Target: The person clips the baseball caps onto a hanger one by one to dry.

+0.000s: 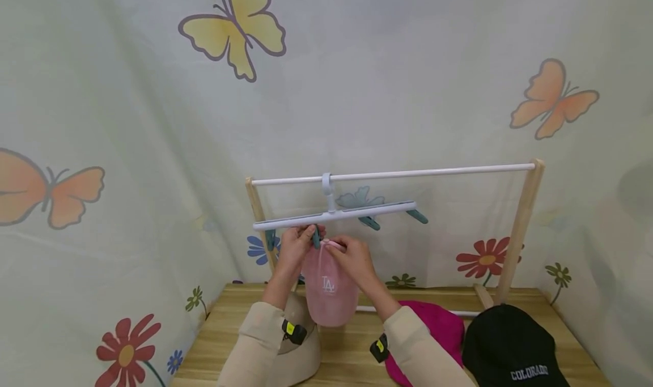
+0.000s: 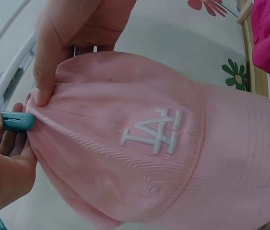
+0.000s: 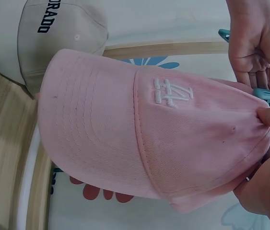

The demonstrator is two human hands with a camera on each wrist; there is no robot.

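A pink cap (image 1: 331,296) with a white LA logo hangs brim down below a pale blue clip hanger (image 1: 296,222). My left hand (image 1: 295,250) pinches a teal clip (image 2: 18,121) right at the top of the cap's crown. The crown's tip is held by my right hand (image 1: 355,258), thumb in front and fingers behind the fabric. In the right wrist view the teal clip (image 3: 269,97) overlaps the gathered crown beside the right thumb. More teal clips (image 1: 369,222) dangle along the hanger's right half.
The hanger hooks over the white rod (image 1: 433,172) of a wooden-legged rack (image 1: 520,228). On the wooden table (image 1: 224,319) lie a beige cap (image 1: 301,361) at left, a magenta cap (image 1: 439,324) and a black COLORADO cap (image 1: 510,341) at right. A butterfly-print curtain (image 1: 408,92) stands behind.
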